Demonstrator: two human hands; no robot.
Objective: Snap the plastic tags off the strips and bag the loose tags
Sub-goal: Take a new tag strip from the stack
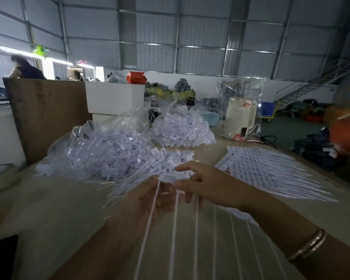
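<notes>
Nearest us, our left hand (150,196) and right hand (202,183) both pinch the head of a tag strip (176,225) above the table (55,209). Just beyond lies a clear bag (101,146) of loose tags; unsnapped strips (271,168) lie right.

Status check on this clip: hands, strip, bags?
Both hands grip one tag strip, tails toward the camera. Loose tags fill two open clear bags. Unbroken strips stacked right.

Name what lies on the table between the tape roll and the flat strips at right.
The near bag of loose tags, with both hands before it, in the head view.
</notes>
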